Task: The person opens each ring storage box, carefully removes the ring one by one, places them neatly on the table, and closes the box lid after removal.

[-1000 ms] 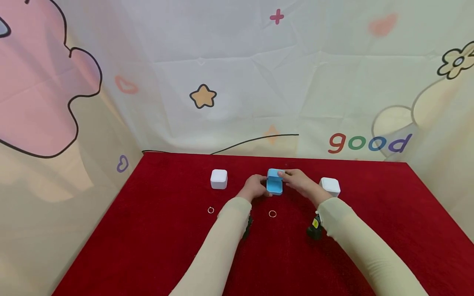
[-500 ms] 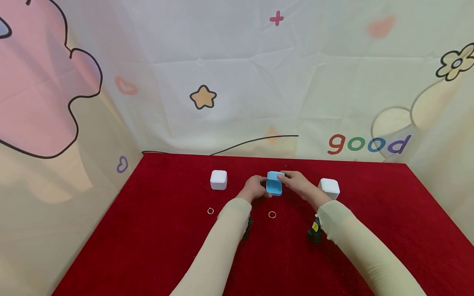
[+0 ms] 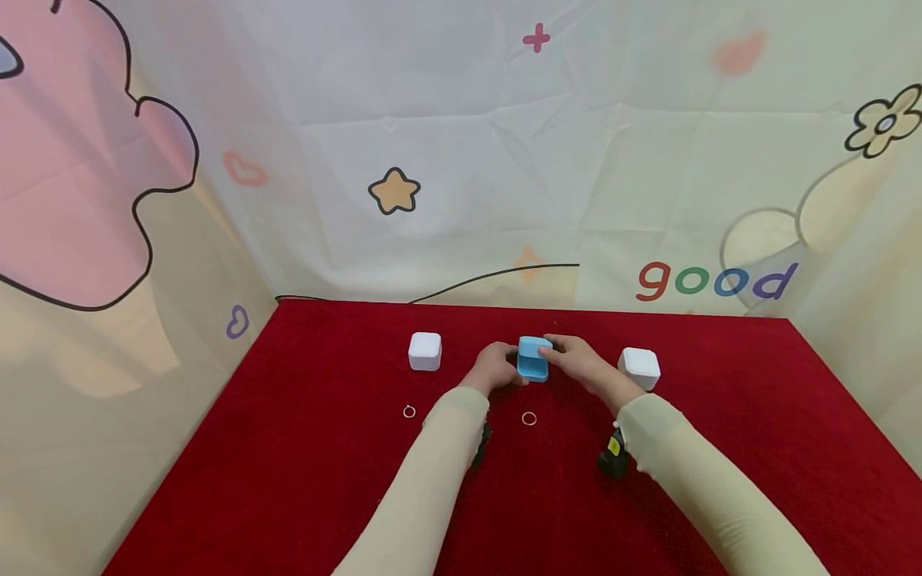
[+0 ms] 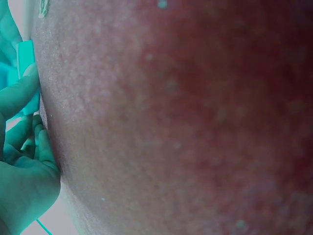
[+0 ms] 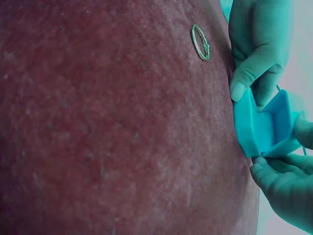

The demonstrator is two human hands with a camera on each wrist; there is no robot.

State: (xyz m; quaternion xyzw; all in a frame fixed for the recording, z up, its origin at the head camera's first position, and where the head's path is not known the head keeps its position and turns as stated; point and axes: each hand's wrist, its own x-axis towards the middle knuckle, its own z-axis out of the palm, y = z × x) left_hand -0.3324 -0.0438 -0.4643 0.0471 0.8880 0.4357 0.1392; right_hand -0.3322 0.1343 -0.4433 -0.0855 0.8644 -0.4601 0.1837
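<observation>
A small blue ring box (image 3: 533, 372) stands on the red cloth between both hands, its lid hinged up partway at the far side. On its left, my left hand (image 3: 493, 366) grips the base, with the thumb at the front corner (image 5: 239, 90) in the right wrist view. My right hand (image 3: 576, 358) pinches the lid from the right, thumb on its inner side. The box's inside (image 5: 266, 129) shows in the right wrist view. Just in front lies a thin ring (image 3: 529, 418) on the cloth.
Two white boxes stand shut, one at the left (image 3: 425, 351) and one at the right (image 3: 639, 368) beside my right wrist. Another small ring (image 3: 409, 411) lies left of my left forearm. A printed curtain (image 3: 461, 160) hangs behind the red-covered table (image 3: 324, 464).
The blue box's lid has tipped a little forward and down, so less of its inside shows. The right hand has moved slightly with it; the left hand stays on the base.
</observation>
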